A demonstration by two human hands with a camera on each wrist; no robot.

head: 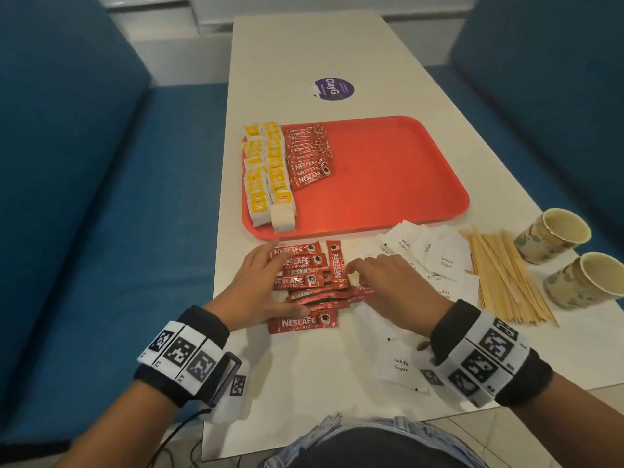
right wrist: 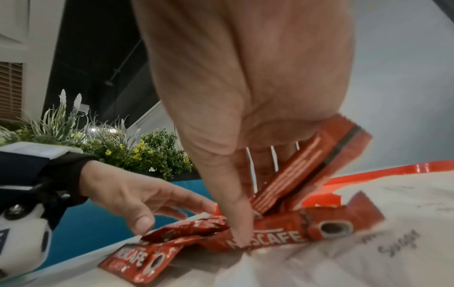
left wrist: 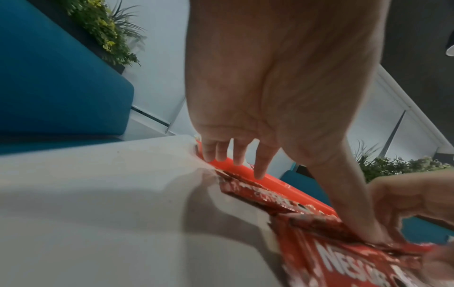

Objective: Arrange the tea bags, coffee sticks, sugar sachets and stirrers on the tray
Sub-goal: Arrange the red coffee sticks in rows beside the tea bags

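Red coffee sticks (head: 304, 285), mostly crosswise

Lower coffee sticks (head: 305, 292) partly hidden under both hands, sachet (head: 401, 366) txt blurred, far cup (head: 589, 282) cut off.

Red coffee sticks (head: 303, 284): "NESCAFE CLASSIC". White paper sugar packets (head: 401, 365): "White Sugar". Round purple sticker (head: 334, 88) on table: "ClayG". Yellow tea bag (head: 279, 188): "RELAX".
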